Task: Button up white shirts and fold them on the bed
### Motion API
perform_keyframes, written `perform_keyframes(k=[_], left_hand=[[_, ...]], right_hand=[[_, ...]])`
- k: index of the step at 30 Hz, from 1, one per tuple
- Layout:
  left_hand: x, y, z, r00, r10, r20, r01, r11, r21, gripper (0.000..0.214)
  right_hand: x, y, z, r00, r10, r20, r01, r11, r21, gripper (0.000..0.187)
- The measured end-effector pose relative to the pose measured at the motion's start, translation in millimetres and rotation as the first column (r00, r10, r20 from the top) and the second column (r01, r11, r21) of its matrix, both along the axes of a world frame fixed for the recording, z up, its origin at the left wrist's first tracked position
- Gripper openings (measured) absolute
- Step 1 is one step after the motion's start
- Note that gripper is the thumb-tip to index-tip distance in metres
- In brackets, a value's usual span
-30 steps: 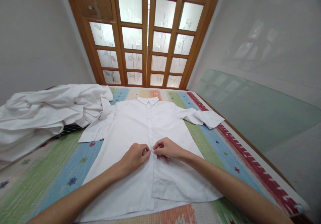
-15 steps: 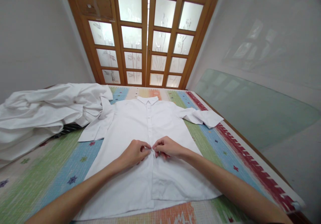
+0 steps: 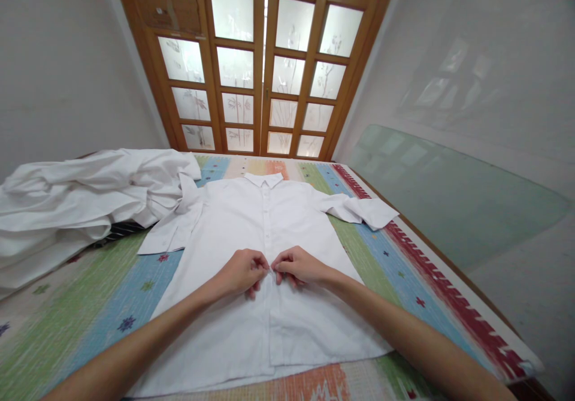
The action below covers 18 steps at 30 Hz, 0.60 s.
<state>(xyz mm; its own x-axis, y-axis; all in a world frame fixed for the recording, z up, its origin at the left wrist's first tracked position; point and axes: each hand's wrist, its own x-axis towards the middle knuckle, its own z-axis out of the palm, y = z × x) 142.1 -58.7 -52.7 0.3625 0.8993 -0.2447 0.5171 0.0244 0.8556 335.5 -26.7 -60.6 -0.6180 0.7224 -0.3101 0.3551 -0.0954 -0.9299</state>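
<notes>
A white short-sleeved shirt [image 3: 224,233] lies front up, its collar pointing away from me and its hem towards me. Buttons show along the front strip above my hands; below them the two front edges lie overlapped. My left hand [image 3: 247,272] pinches the left side of the front strip low on the shirt. Facing it, my right hand [image 3: 296,266] pinches the other edge, with the fingertips of both hands almost touching. The button or buttonhole between the fingers is too small to make out.
A heap of white garments [image 3: 90,191] lies at the left, with a dark striped piece [image 3: 123,231] under it. The colourful striped cloth [image 3: 130,293] covers the table. A glass panel [image 3: 449,191] leans on the right wall; wooden doors [image 3: 263,59] stand behind.
Both hands stay at the same spot on the front strip, their fingers shifting slightly. Below them, the right front edge lies a little flatter and closer over the left.
</notes>
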Motion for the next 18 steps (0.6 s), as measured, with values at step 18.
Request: perform_keyframes(k=[18], left_hand=[[2, 3, -17.3, 0.916, 0.245, 0.317, -0.182, 0.959, -0.215, 0.029]], right_hand=[[1, -1, -4.3, 0.998, -0.047, -0.039, 0.046, 0.998, -0.033, 0.022]])
